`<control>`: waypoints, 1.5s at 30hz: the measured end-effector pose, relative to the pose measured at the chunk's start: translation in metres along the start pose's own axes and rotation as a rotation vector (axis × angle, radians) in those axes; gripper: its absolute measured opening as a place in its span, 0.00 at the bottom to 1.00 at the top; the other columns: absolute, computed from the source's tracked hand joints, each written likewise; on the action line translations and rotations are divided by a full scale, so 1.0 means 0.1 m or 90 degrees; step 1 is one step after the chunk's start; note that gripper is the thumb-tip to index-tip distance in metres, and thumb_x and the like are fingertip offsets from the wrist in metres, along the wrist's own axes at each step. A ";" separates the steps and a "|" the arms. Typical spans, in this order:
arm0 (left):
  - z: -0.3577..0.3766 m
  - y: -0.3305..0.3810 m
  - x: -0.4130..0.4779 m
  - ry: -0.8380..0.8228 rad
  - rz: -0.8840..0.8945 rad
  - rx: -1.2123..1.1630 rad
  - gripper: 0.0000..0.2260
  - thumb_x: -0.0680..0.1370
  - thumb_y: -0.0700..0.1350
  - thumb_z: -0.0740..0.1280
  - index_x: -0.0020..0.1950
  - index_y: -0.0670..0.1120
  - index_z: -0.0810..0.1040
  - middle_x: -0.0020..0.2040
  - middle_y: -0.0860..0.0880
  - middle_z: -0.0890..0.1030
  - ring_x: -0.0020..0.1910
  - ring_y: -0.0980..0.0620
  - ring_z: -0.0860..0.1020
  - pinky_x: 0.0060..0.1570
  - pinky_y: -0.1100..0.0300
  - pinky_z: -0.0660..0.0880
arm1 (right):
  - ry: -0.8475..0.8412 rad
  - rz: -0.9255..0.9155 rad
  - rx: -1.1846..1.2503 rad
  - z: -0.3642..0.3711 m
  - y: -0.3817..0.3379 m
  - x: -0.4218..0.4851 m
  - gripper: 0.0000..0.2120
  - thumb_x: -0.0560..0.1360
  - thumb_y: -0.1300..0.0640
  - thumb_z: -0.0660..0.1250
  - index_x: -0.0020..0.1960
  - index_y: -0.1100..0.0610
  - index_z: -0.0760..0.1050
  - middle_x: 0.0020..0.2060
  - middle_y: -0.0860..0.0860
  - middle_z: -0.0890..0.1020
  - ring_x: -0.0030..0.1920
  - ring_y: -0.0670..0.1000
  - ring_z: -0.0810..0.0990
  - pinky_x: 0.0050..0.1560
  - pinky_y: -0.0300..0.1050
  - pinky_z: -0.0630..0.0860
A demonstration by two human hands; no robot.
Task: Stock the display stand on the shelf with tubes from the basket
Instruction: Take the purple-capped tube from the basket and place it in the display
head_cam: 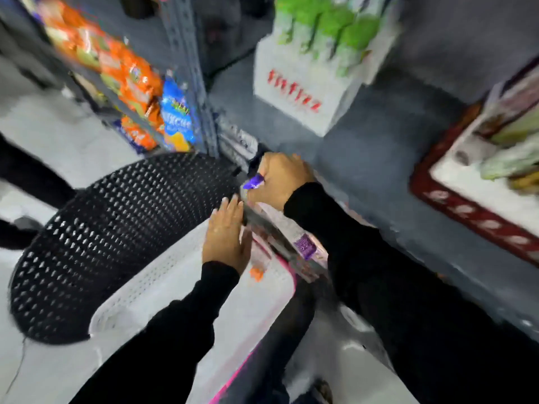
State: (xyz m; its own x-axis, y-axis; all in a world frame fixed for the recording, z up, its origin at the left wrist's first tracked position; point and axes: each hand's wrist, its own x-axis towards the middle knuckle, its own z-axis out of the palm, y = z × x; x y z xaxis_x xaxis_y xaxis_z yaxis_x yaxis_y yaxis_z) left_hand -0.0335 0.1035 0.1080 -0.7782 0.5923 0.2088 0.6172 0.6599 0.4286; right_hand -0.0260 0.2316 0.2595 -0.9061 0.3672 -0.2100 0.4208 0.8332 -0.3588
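Over the white basket (163,293) near the shelf (379,158), right hand (281,179) grips a purple-capped tube (253,182), left hand (227,237) flat, open, empty, display stand (306,91) far behind.

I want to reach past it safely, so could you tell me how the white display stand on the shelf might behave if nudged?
The white display stand looks like thin card, so probably light and easily slid. Green tubes stand tall in it, so it may be top-heavy and tip.

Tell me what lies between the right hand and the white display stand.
Only bare grey shelf separates the right hand from the display stand, per the blurred head view.
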 end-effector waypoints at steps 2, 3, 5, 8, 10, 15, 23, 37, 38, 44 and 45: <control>-0.15 0.43 0.42 0.039 0.092 -0.013 0.21 0.75 0.44 0.55 0.62 0.33 0.72 0.62 0.33 0.74 0.63 0.34 0.71 0.62 0.46 0.60 | 0.083 -0.003 -0.002 -0.51 0.13 -0.11 0.12 0.68 0.48 0.72 0.45 0.55 0.77 0.52 0.57 0.83 0.55 0.59 0.79 0.53 0.45 0.75; -0.23 0.67 0.59 0.049 0.145 -0.026 0.21 0.75 0.44 0.55 0.61 0.33 0.72 0.61 0.33 0.75 0.62 0.34 0.72 0.62 0.45 0.61 | 0.128 0.006 -0.003 -0.77 0.20 -0.20 0.16 0.68 0.48 0.72 0.50 0.57 0.78 0.53 0.56 0.83 0.56 0.59 0.79 0.54 0.45 0.74; -0.32 1.13 0.84 0.061 0.236 -0.044 0.21 0.75 0.45 0.55 0.62 0.33 0.73 0.62 0.33 0.75 0.62 0.33 0.72 0.64 0.45 0.59 | 0.207 0.034 -0.002 -1.21 0.37 -0.40 0.20 0.67 0.47 0.73 0.53 0.59 0.78 0.54 0.56 0.83 0.58 0.59 0.78 0.57 0.45 0.74; -0.26 1.61 1.04 0.015 0.288 -0.067 0.23 0.77 0.47 0.53 0.64 0.35 0.72 0.65 0.36 0.73 0.67 0.38 0.68 0.67 0.45 0.60 | 0.272 0.067 0.003 -1.68 0.61 -0.66 0.20 0.67 0.48 0.73 0.53 0.60 0.80 0.52 0.57 0.84 0.57 0.59 0.79 0.56 0.45 0.76; -0.19 1.86 1.13 -0.043 0.290 -0.050 0.26 0.76 0.50 0.51 0.64 0.35 0.73 0.64 0.36 0.75 0.66 0.38 0.70 0.66 0.42 0.63 | 0.291 0.086 -0.001 -1.92 0.75 -0.86 0.20 0.68 0.48 0.72 0.53 0.61 0.80 0.52 0.58 0.83 0.56 0.60 0.79 0.57 0.47 0.76; 0.05 2.13 1.11 -0.164 0.243 0.111 0.28 0.80 0.57 0.45 0.74 0.40 0.59 0.75 0.44 0.60 0.74 0.47 0.56 0.71 0.52 0.51 | 0.310 0.118 0.011 -2.23 0.97 -1.20 0.18 0.70 0.49 0.71 0.53 0.60 0.82 0.51 0.57 0.84 0.56 0.58 0.79 0.58 0.44 0.75; 0.06 2.18 1.07 -0.210 0.214 0.188 0.29 0.81 0.58 0.46 0.76 0.42 0.50 0.77 0.46 0.50 0.75 0.48 0.48 0.73 0.54 0.46 | 0.220 0.105 0.090 -2.35 1.17 -1.47 0.15 0.70 0.60 0.69 0.55 0.64 0.80 0.40 0.64 0.86 0.26 0.50 0.80 0.36 0.41 0.82; 0.04 2.18 1.07 -0.209 0.212 0.186 0.29 0.81 0.58 0.46 0.76 0.43 0.50 0.77 0.47 0.50 0.75 0.49 0.48 0.73 0.55 0.45 | 0.271 0.062 -0.011 -2.47 1.29 -1.44 0.10 0.74 0.54 0.69 0.51 0.58 0.80 0.47 0.54 0.83 0.52 0.53 0.77 0.53 0.42 0.75; 0.04 2.18 1.07 -0.208 0.214 0.183 0.29 0.81 0.58 0.47 0.77 0.43 0.50 0.77 0.47 0.51 0.75 0.49 0.48 0.73 0.55 0.45 | 0.267 0.063 -0.013 -2.47 1.29 -1.45 0.11 0.74 0.55 0.68 0.55 0.57 0.79 0.52 0.56 0.82 0.55 0.54 0.77 0.56 0.44 0.76; 0.04 2.18 1.06 -0.208 0.212 0.189 0.29 0.81 0.58 0.46 0.76 0.43 0.50 0.77 0.47 0.50 0.75 0.50 0.47 0.73 0.55 0.45 | 0.196 0.060 -0.014 -2.49 1.27 -1.49 0.23 0.68 0.57 0.74 0.62 0.58 0.77 0.57 0.54 0.81 0.56 0.53 0.78 0.53 0.44 0.77; 0.04 2.18 1.07 -0.212 0.212 0.190 0.29 0.81 0.58 0.46 0.76 0.43 0.50 0.77 0.47 0.49 0.75 0.50 0.47 0.73 0.55 0.45 | 0.196 0.065 -0.022 -2.49 1.27 -1.49 0.25 0.67 0.57 0.75 0.63 0.58 0.76 0.58 0.54 0.80 0.57 0.53 0.78 0.51 0.42 0.76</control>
State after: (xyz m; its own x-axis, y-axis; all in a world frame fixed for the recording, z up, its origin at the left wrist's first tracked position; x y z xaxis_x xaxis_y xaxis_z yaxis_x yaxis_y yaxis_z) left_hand 0.0182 0.3123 0.2205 -0.4862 0.8736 -0.0190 0.8675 0.4852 0.1096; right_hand 0.1514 0.3861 0.4719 -0.8320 0.5532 0.0427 0.5135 0.7969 -0.3182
